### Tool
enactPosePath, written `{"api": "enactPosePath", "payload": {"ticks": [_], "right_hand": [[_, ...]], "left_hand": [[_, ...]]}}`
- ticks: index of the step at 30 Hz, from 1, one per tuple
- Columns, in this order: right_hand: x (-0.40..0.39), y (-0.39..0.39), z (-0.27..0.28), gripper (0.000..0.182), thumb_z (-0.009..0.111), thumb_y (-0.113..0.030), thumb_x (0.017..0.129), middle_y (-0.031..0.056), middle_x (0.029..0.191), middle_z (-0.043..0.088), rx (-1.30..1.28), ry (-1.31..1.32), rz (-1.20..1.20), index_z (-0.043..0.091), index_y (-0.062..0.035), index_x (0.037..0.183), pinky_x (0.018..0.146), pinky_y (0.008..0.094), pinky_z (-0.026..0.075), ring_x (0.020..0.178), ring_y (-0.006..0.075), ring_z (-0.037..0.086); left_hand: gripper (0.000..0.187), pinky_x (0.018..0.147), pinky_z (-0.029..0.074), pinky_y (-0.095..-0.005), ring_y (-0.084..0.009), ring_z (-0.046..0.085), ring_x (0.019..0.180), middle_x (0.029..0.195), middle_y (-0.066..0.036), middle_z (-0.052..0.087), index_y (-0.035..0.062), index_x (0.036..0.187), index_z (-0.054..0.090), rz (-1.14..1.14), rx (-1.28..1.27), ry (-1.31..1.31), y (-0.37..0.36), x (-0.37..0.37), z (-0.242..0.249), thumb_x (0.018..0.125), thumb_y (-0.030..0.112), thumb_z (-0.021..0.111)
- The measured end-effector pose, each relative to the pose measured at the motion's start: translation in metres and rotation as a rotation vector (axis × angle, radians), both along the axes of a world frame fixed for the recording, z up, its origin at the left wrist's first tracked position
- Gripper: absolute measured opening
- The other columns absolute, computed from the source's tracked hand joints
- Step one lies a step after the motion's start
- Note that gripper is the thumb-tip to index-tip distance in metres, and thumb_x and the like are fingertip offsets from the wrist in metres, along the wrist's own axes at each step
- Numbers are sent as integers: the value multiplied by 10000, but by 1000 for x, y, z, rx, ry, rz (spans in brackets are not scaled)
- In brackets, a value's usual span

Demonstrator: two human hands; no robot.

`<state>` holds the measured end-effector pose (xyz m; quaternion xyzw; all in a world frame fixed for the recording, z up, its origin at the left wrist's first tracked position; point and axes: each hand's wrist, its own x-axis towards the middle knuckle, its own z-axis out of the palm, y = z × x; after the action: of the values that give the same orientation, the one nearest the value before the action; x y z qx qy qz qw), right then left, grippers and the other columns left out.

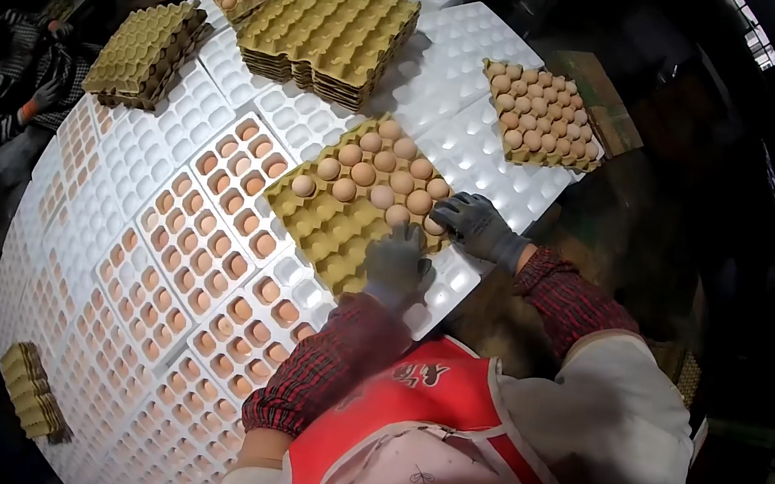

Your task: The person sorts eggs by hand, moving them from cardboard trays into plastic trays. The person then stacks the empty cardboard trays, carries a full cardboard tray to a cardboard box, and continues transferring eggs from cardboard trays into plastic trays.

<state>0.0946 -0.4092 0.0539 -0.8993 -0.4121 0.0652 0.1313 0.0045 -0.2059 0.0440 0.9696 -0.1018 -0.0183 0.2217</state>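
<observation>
A yellow-green egg tray point(321, 229) lies in front of me, with brown eggs point(362, 174) filling its far and right parts; the near-left cups hold none. My left hand point(395, 263), in a grey glove, rests over the tray's near edge with its fingertips close to a pale egg point(398, 215). Its fingers look somewhat apart, and its palm is hidden. At the tray's right corner my right hand point(476, 225), gloved too, curls its fingers over an egg point(433, 225) that is partly covered.
White moulded trays point(151, 147) cover the table, many holding eggs point(200, 224). Stacked egg trays point(329, 28) stand at the back, with another stack point(144, 50) at left. A filled egg tray point(544, 115) sits at the right edge. Another person point(21, 77) is at far left.
</observation>
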Motion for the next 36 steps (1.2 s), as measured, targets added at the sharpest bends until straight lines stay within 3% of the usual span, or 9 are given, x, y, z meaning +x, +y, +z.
{"api": "enactPosePath", "payload": {"ticks": [5,8,14,18,22,26,29,33,36], "right_hand": [[29,-30,-23,457,696,-143,804,121,1152,664,346,23,-120,616,-122,1254,919,421,519,1052,347,632],[27,-44,-20,470,707,-150,798,140,1149,663,235,-20,45,612,-109,1256,911,419,527,1063,345,629],[51,-48,-30,464,783,-194,776,144,1222,636,236,142,112,601,-81,1187,933,390,528,1075,318,646],[68,-51,-33,412,739,-135,830,38,1176,621,856,804,-210,602,-12,1199,958,335,497,1055,145,594],[79,-17,-19,354,767,-196,782,100,1092,639,282,114,90,649,-130,1109,856,417,543,1018,343,633],[89,-13,-19,335,739,-210,805,89,1124,654,225,156,159,659,-118,1117,863,436,541,1021,343,637],[89,-33,-12,448,766,-122,770,125,1310,608,790,799,-87,679,-106,1209,1035,375,471,1229,277,585],[40,-4,13,388,764,-135,747,141,1427,513,45,192,61,685,-116,1126,919,415,546,1159,313,592],[16,19,-10,408,746,-143,727,127,1477,451,-150,-80,68,653,-125,1123,820,440,574,1095,349,579]], "left_hand": [[404,770,553,-440,-349,682,886,1074,-177,663,37,1154,605,88,-293,-71,-2,-3,20,872,301,725],[347,848,538,-423,-348,659,952,1069,-171,661,15,1126,656,494,-1081,4,9,14,-19,871,243,715],[221,740,545,-500,-355,682,896,999,-162,672,78,964,652,299,157,26,-25,44,12,915,279,575],[253,753,558,-461,-318,695,887,968,-178,685,42,1031,665,369,-51,-46,-18,41,7,886,246,624],[513,851,541,-340,-219,689,967,1095,-123,728,-13,1299,626,544,-848,-85,18,22,-8,850,205,747],[441,946,476,-300,-144,591,1119,1233,-39,643,21,1282,651,557,-1798,182,55,16,-14,890,218,698],[376,890,494,-302,-145,607,1057,1204,-7,652,33,1209,695,435,-1309,259,58,45,0,884,222,707],[338,841,536,-467,-387,618,1034,1270,-178,595,81,1044,742,291,-57,-57,16,68,22,788,303,736],[490,857,505,-410,-405,512,1169,1301,-231,494,-19,1080,703,258,428,-32,-7,67,38,708,299,738]]}}
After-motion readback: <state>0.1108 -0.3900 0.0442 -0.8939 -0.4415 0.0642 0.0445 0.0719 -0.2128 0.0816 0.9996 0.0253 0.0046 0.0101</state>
